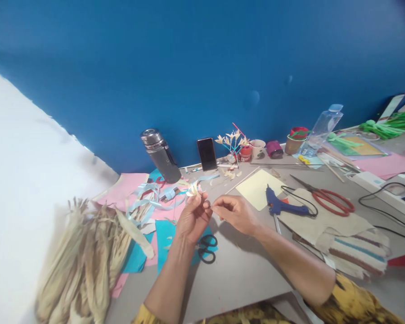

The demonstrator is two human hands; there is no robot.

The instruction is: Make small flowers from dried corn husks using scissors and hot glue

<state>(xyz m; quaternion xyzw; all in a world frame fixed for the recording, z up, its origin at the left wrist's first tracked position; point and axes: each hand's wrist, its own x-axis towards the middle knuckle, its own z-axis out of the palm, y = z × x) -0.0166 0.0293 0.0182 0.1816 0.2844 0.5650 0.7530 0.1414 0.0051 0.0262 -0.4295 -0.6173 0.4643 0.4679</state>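
Between the thumb and fingers of my left hand (pixel 193 217) is a small cream flower (pixel 193 189), its pointed petals turned up and away. It looks made of corn husk. Close beside it, my right hand (pixel 235 212) is closed in a pinch, fingertips almost meeting the left fingers. Whatever the right fingertips hold is too small to make out. Below the left wrist lie black-handled scissors (pixel 207 248), partly covered by the arm. Similar finished flowers (pixel 234 138) on blue stems stand at the back of the table.
Corn husks (pixel 91 261) are heaped at the left. A thermos (pixel 160 155) and a phone (pixel 207 154) lean by the blue wall. A blue glue gun (pixel 283 204), red-handled scissors (pixel 332 200), a striped cloth (pixel 361 252) and a power strip (pixel 384 191) lie to the right.
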